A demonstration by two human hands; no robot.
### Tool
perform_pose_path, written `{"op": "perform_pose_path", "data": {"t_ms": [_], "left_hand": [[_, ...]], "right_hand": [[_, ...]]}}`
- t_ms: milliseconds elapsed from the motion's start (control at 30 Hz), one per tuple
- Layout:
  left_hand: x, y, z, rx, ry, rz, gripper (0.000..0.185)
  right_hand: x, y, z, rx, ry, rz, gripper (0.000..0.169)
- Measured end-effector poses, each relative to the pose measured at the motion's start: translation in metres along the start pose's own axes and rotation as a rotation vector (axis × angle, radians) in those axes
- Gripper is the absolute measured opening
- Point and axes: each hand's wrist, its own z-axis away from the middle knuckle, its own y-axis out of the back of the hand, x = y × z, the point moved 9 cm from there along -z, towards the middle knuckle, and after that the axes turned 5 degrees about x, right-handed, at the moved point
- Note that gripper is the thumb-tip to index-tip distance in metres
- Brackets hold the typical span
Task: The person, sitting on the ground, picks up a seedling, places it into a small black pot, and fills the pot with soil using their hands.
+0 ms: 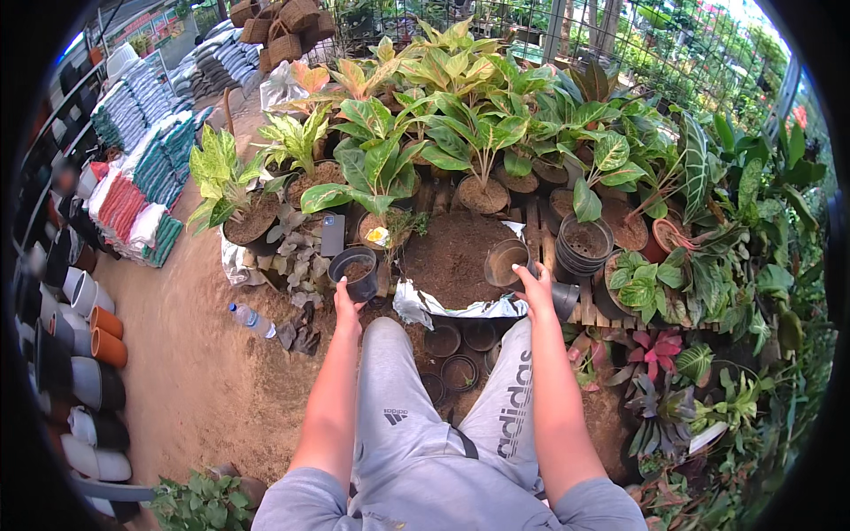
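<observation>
My left hand (346, 308) grips a black plastic nursery pot (362, 282) by its near side; dark soil shows inside it. On the right, my right hand (536, 289) holds a second plastic pot (509, 260), tipped so that its brownish inside faces me, with fingers on the rim. Between the two pots lies a heap of dark potting soil (451, 255), edged in front by a torn white and silver plastic sheet (458, 308). A stack of black pots (584, 245), the top one with some soil in it, stands right of my right hand.
Potted aglaonema plants (478, 146) crowd the slatted wooden table behind the soil. A smartphone (333, 235) rests near the left pot. Several empty pots (458, 372) sit between my legs. A water bottle (252, 320) lies on the dirt floor. Stacked sacks (143, 179) stand far left.
</observation>
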Motion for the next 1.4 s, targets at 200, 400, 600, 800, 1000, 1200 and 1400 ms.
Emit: {"op": "perform_pose_path", "data": {"t_ms": [200,400,600,800,1000,1200,1400], "left_hand": [[0.008,-0.031,0.034,0.024,0.075,-0.006,0.080],[-0.050,-0.068,0.061,-0.157,0.133,0.048,0.068],[-0.113,-0.065,0.077,-0.130,0.333,-0.051,0.065],[-0.117,-0.063,0.063,-0.121,0.362,-0.013,0.071],[-0.101,-0.069,0.067,-0.124,0.368,0.094,0.068],[-0.081,-0.052,0.068,-0.106,0.346,0.123,0.063],[-0.071,-0.045,0.078,-0.115,0.319,0.138,0.061]], "right_hand": [[0.022,0.002,-0.017,0.124,-0.077,0.240,0.106],[0.011,-0.019,-0.003,0.189,-0.066,0.663,0.107],[0.026,-0.030,-0.001,0.096,-0.275,0.731,0.111],[0.052,-0.052,-0.008,0.045,-0.426,0.777,0.112],[0.075,-0.075,-0.017,0.028,-0.529,0.694,0.109],[0.065,-0.098,-0.005,0.194,-0.477,0.631,0.104],[0.076,-0.104,-0.010,0.207,-0.535,0.413,0.109]]}}
